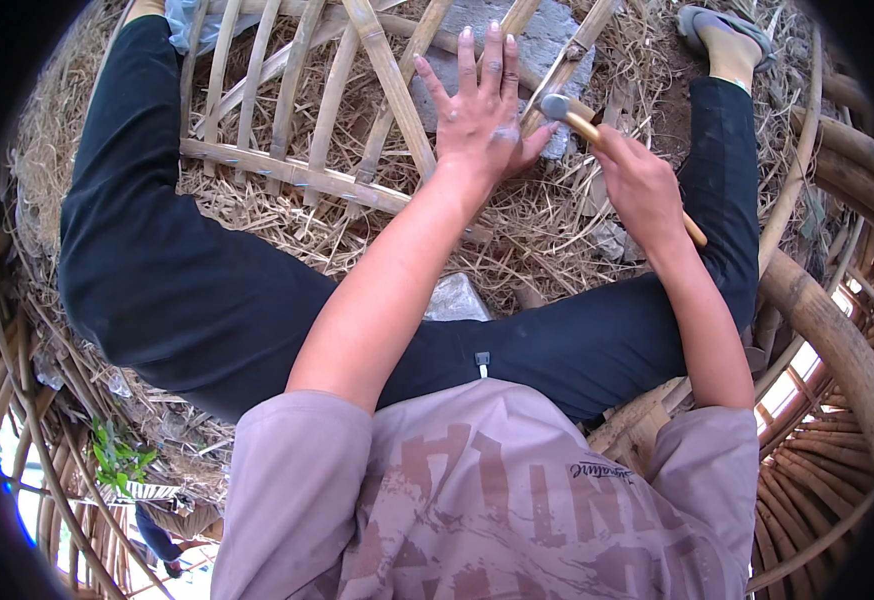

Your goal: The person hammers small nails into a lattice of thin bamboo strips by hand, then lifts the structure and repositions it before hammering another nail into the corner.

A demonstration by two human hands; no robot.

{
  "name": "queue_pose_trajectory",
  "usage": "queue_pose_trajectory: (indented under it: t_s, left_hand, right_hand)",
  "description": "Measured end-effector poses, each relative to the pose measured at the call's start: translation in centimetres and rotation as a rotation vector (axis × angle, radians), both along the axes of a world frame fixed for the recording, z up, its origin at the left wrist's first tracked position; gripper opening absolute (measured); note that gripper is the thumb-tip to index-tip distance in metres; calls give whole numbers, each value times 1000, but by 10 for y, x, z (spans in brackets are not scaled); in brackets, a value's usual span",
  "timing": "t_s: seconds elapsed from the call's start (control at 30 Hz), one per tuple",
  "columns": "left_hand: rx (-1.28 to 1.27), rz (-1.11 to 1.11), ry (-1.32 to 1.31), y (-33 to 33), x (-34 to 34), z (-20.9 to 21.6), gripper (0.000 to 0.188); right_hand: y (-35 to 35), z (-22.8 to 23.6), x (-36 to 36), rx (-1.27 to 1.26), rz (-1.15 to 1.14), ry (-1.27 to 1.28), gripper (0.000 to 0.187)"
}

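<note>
My left hand (pixel 481 118) lies palm down with its fingers spread, resting on crossing slats at the right end of a bamboo lattice frame (pixel 292 172). A flat grey stone slab (pixel 562 35) is under that end. My right hand (pixel 641 190) is closed around the wooden handle of a hammer (pixel 584 127). The hammer's metal head is beside my left thumb, close to a slanting bamboo strip (pixel 569 62); whether it touches the strip I cannot tell. My left palm hides part of the crossing slats.
My outstretched legs flank the frame, over ground strewn with straw and bamboo shavings (pixel 297 228). Thick bamboo poles (pixel 827 330) and curved bamboo pieces stand at the right. A clear plastic bag (pixel 193 25) lies at the far left. Another person (pixel 162 535) is at the lower left.
</note>
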State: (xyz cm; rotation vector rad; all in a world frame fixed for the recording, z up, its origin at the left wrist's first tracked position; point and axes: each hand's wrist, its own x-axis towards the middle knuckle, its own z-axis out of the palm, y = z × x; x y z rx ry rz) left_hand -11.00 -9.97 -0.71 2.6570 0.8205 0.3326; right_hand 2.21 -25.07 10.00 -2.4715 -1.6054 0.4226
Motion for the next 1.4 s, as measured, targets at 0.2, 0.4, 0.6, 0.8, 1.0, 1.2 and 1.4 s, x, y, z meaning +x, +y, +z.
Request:
queue_pose_trajectory:
  t_s: [0.2, 0.4, 0.6, 0.8, 1.0, 1.2, 1.4]
  left_hand:
    - [-33, -14, 40, 2, -2, 5, 117]
    - [-22, -22, 30, 0, 0, 0, 121]
    - [-14, -34, 74, 2, 0, 7, 120]
    - [63, -18, -117, 9, 28, 36, 102]
    - [30, 337, 98, 85, 110, 62, 64]
    - [-137, 437, 132, 140, 100, 39, 59]
    - [-219, 397, 285, 154, 107, 41, 61]
  right_hand:
    - [15, 22, 9, 289, -97, 129, 20]
    - [30, 51, 26, 293, -489, 290, 21]
    - [21, 56, 52, 551, -676, 895, 21]
    - [13, 84, 68, 778, -882, 1358, 22]
    - [5, 119, 74, 928, -922, 1408, 22]
    - [-7, 142, 85, 1058, -900, 1524, 20]
    - [-7, 146, 89, 1105, -876, 1485, 17]
